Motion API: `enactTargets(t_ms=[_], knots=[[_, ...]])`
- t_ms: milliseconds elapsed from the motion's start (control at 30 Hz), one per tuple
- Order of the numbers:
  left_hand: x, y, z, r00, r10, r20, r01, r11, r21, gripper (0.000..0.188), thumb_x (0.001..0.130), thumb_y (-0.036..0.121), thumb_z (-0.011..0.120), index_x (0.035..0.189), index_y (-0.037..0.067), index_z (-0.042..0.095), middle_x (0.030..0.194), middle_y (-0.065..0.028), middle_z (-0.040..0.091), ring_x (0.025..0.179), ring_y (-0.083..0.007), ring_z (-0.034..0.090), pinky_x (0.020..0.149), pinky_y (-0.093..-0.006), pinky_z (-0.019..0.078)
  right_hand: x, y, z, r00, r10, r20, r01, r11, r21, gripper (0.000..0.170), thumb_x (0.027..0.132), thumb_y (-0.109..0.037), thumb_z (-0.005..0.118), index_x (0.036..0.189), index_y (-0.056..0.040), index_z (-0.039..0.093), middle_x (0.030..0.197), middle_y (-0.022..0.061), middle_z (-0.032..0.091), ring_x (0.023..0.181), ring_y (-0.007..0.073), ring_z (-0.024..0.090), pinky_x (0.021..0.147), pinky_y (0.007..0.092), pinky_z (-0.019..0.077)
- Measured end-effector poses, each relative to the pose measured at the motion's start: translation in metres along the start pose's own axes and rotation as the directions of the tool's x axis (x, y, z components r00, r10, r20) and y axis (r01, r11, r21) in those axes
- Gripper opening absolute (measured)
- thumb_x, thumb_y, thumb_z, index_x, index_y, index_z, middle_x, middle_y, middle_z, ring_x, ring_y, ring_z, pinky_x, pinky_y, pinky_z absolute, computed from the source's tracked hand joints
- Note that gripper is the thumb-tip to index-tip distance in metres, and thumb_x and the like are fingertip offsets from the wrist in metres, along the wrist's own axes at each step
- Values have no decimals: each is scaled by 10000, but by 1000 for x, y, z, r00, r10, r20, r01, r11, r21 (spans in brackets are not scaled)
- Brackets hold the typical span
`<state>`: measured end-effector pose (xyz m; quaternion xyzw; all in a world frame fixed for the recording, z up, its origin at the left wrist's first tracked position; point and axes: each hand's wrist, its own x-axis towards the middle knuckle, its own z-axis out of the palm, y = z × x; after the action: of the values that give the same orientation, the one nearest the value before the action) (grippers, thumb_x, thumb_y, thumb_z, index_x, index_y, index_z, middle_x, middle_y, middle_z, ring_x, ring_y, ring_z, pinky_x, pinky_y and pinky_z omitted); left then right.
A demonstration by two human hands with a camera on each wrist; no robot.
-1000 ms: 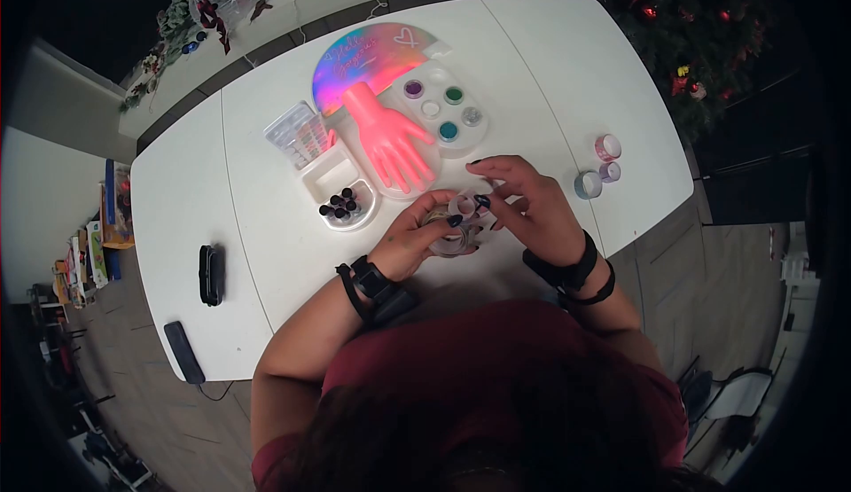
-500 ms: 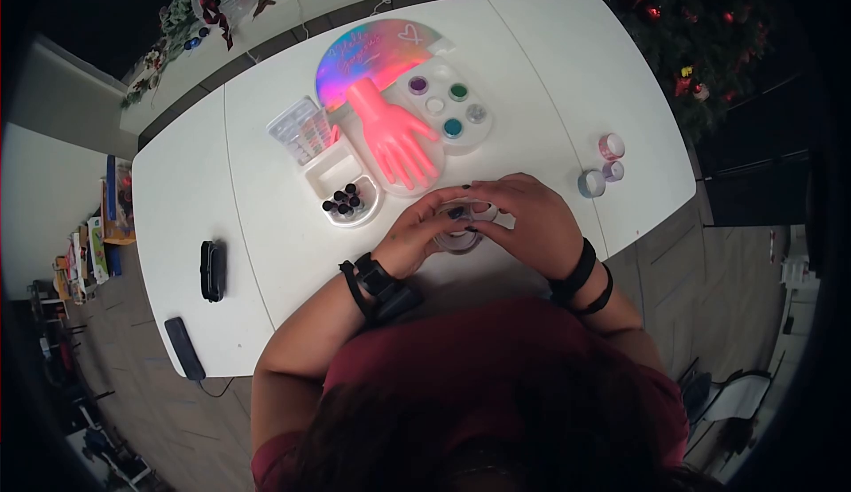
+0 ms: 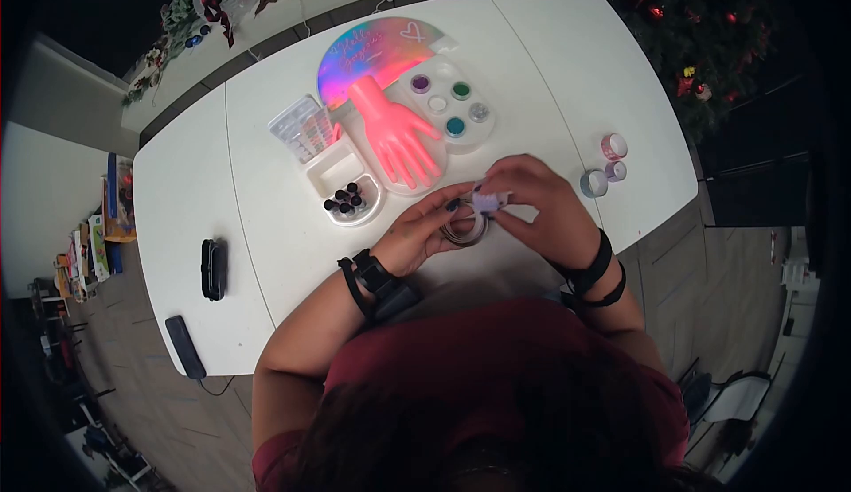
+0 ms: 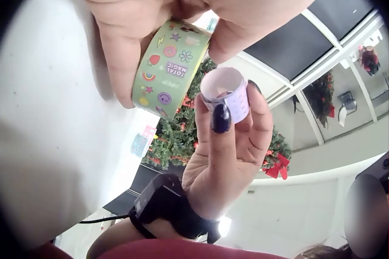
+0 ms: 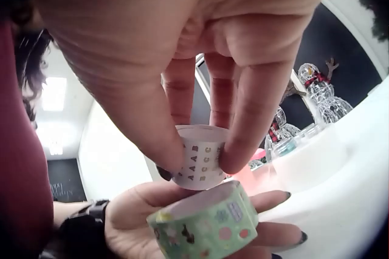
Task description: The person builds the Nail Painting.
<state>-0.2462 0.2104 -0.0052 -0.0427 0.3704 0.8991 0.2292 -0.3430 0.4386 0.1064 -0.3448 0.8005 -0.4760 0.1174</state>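
My left hand [image 3: 409, 242] holds a wide green roll of sticker tape [image 4: 170, 71] printed with small rainbows, stars and flowers. Between thumb and fingers, my right hand [image 3: 551, 217] pinches a smaller lavender sticker roll [image 3: 488, 202]. Rows of letters show on this small roll's side [image 5: 199, 160] in the right wrist view. The small roll is right beside the green roll's rim, at its upper right in the head view. Both hands are over the near part of the white table [image 3: 310, 270], close in front of the body.
Beyond the hands lies a pink model hand [image 3: 394, 137], with a tray of dark-capped bottles [image 3: 344, 199] on its left and small glitter pots [image 3: 455, 127] on its right. Three more rolls [image 3: 594, 183] stand at the table's right. Two black cases [image 3: 213, 269] lie at left.
The right hand was at the rolls in the left hand; now it holds the lavender roll up and to the right of the green one. The left hand has stayed about where it was.
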Motion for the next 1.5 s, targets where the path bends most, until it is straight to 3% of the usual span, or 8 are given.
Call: enactTargets(t_ms=[67, 200, 567, 867, 1000, 1133, 1333, 1500], knots=[[-1, 4, 5, 1000, 13, 9, -13, 1000, -7, 503, 1189, 243, 481, 1670, 110, 414, 1551, -95, 562, 1385, -203, 625, 1158, -444, 563, 0, -1, 6, 962, -224, 155, 235, 970, -57, 313, 906, 28, 786, 1193, -87, 743, 1278, 97, 680, 1135, 307, 725, 926, 398, 644], [1, 1, -1, 1000, 11, -8, -11, 1000, -3, 493, 1193, 250, 465, 1664, 111, 417, 1562, -93, 553, 1375, -231, 644, 1171, -474, 553, -5, 11, 24, 950, -267, 162, 301, 920, -251, 251, 944, -56, 751, 1184, -130, 737, 1290, 38, 700, 1191, 302, 690, 946, 401, 614], [4, 0, 0, 1000, 18, 3, -18, 998, -52, 510, 1202, 287, 424, 1674, 100, 372, 1589, -120, 520, 1406, -257, 620, 1187, -489, 538, -6, 9, 26, 953, -226, 200, 292, 858, -422, 181, 959, -165, 742, 1137, -136, 723, 1237, 3, 706, 1146, 276, 683, 919, 391, 613], [3, 3, -2, 1000, -9, 21, 14, 971, -238, 495, 1203, 249, 421, 1667, 83, 373, 1570, -153, 561, 1418, -291, 618, 1182, -458, 546, -7, 19, 26, 932, -316, 175, 361, 835, -415, 453, 973, -220, 770, 1413, -139, 699, 1516, 92, 643, 1355, 305, 627, 1142, 431, 533], [0, 12, 14, 998, 20, 61, -14, 994, -104, 545, 1135, 45, 455, 1671, 78, 359, 1629, -222, 503, 1502, -406, 535, 1259, -501, 473, -1, 47, -53, 975, -179, -131, 66, 798, -599, 528, 949, -113, 753, 1469, -156, 672, 1534, 172, 625, 1379, 384, 606, 1156, 466, 526], [1, 14, 15, 999, 9, 54, -3, 995, -99, 560, 1114, -1, 427, 1665, 83, 367, 1633, -228, 494, 1504, -392, 533, 1277, -500, 449, -14, 131, -125, 908, 57, -415, -394, 451, -801, 576, 915, -28, 737, 1473, -156, 676, 1467, 219, 656, 1289, 432, 657, 1101, 464, 567], [1, 12, 16, 999, 11, 37, -9, 999, -41, 550, 1123, 17, 404, 1667, 91, 369, 1669, -238, 458, 1521, -397, 514, 1276, -517, 438, -4, 160, -146, 886, 281, -369, -456, 670, -585, 482, 898, 38, 722, 1357, -112, 728, 1267, 214, 712, 1095, 417, 720, 987, 438, 595], [1, 12, 13, 999, 11, 51, -9, 999, -36, 542, 1135, 48, 420, 1672, 95, 362, 1672, -230, 459, 1524, -391, 513, 1273, -511, 440, 9, 97, -97, 937, 142, -320, -260, 895, -363, 284, 915, 45, 735, 1175, -66, 756, 1214, 149, 725, 1035, 323, 732, 839, 376, 618]])
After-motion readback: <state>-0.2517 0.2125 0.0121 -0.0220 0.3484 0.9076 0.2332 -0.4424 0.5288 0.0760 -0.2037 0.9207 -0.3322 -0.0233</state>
